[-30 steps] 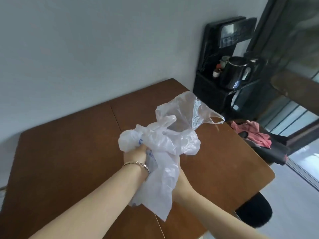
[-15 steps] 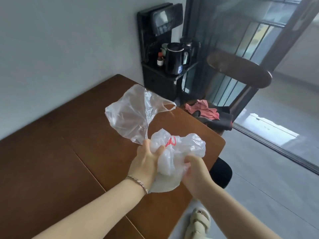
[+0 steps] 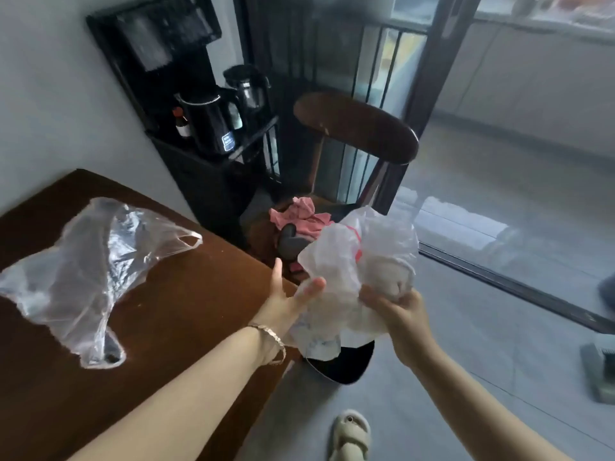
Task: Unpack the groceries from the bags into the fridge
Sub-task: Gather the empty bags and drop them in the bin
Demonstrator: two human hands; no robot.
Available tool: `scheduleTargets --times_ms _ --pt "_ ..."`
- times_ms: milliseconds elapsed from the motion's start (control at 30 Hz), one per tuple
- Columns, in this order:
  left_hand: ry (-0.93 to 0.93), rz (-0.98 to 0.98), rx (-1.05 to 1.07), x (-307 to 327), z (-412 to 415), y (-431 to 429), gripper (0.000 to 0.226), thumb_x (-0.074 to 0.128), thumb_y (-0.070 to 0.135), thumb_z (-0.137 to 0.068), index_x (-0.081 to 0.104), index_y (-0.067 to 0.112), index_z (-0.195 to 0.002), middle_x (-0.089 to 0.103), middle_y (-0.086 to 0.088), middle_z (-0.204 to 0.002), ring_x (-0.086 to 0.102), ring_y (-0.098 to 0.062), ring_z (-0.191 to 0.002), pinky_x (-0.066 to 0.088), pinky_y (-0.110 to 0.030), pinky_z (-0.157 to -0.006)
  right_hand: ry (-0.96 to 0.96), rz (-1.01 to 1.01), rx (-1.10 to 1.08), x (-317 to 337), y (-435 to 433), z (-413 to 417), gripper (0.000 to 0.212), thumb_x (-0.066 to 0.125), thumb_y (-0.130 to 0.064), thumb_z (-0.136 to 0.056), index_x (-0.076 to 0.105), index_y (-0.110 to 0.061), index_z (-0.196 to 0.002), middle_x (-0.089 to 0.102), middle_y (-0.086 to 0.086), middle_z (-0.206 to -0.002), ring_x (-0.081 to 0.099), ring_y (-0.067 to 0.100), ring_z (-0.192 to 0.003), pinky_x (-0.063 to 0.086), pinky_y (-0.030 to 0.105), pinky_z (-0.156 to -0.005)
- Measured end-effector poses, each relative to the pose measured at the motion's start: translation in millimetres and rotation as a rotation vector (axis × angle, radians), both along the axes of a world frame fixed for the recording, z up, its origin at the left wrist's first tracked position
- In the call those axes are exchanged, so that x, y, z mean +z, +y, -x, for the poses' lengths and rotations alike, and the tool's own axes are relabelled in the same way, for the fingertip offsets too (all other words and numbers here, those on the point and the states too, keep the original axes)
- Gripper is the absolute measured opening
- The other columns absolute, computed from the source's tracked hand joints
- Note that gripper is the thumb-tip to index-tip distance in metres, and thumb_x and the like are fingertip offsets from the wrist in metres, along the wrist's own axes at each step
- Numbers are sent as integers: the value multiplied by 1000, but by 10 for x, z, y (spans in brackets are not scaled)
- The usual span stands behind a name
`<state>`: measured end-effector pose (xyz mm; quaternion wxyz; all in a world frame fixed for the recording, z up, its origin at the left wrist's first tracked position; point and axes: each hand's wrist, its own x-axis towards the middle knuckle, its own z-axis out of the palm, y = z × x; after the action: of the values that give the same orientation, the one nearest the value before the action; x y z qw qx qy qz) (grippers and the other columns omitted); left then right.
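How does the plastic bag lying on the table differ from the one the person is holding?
The clear bag lies spread on the table, untouched; the white bag is bunched up, gripped by the right hand, off the table's edge. The clear bag is see-through, showing the wood beneath; the white bag is milky with red marks. Both are thin, crinkled plastic.
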<state>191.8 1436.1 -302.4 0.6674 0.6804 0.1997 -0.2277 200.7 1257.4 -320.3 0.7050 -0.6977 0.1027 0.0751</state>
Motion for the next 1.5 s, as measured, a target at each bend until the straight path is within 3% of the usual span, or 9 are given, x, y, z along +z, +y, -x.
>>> scheduleTargets --times_ms 133,333,500,633,800,933,1033,1233,1500 --pt "17 217 3 -488 -643 -702 122 75 78 -37 34 32 -142 52 -3 -136 54 -24 -121 40 -48 -104 44 178 253 -361 -497 -313 18 64 -9 -63 70 -26 -66 66 -14 -58 59 -3 -56 48 19 -56" --pt "99 -168 -28 -1376 -1185 -1358 5 64 14 -84 60 16 -86 58 -1 -75 54 -12 -68 45 -12 -57 147 497 652 -1064 -908 -1017 13 46 -31 -80 54 -28 -70 57 -18 -62 53 -6 -67 37 6 -59" --pt "186 -417 159 -2250 -1434 -1550 18 56 7 -84 57 7 -101 56 -11 -106 57 -28 -92 51 -32 -80 331 519 371 -2061 -978 -1151 19 58 -27 -77 54 -25 -96 54 -3 -97 53 15 -83 40 18 -59" --pt "362 -240 361 -2752 -1427 -1688 32 63 7 -85 37 14 -102 44 -3 -94 47 -20 -73 46 -30 -67 563 542 242 -2851 -970 -1115 20 57 -15 -81 42 -24 -91 56 8 -99 52 21 -80 37 19 -50" --pt "402 -432 64 -3357 -1375 -1637 31 60 18 -89 52 12 -118 29 -5 -127 42 -22 -95 38 -26 -90 683 569 294 -3464 -967 -1161 28 52 -16 -84 51 -18 -112 55 4 -103 53 21 -87 43 25 -63" --pt "491 -509 -3 -3642 -1411 -1515 55 54 36 -92 34 23 -141 33 -15 -142 42 -32 -124 38 -37 -103 731 607 399 -3681 -925 -1211 47 47 -8 -88 40 -14 -134 54 3 -111 53 20 -99 42 24 -75" --pt "608 -587 -195 -3660 -1417 -1419 43 47 31 -94 42 17 -135 40 -16 -138 45 -32 -121 40 -37 -96 773 669 475 -3675 -898 -1195 54 48 -5 -87 36 -11 -140 50 9 -133 51 24 -118 41 24 -83" --pt "576 -667 -359 -3188 -1489 -1374 35 44 17 -92 56 -1 -119 59 -20 -123 55 -32 -114 46 -35 -91 705 783 613 -3216 -891 -1379 28 42 -6 -85 58 -11 -107 59 11 -103 54 26 -88 41 24 -68" --pt "233 -815 -331 -1460 -1737 -1223 24 41 17 -95 59 11 -109 61 -10 -118 55 -29 -109 44 -33 -89 396 1032 920 -1554 -635 -1935 36 46 -14 -94 53 -4 -128 54 14 -131 50 30 -120 44 34 -99"
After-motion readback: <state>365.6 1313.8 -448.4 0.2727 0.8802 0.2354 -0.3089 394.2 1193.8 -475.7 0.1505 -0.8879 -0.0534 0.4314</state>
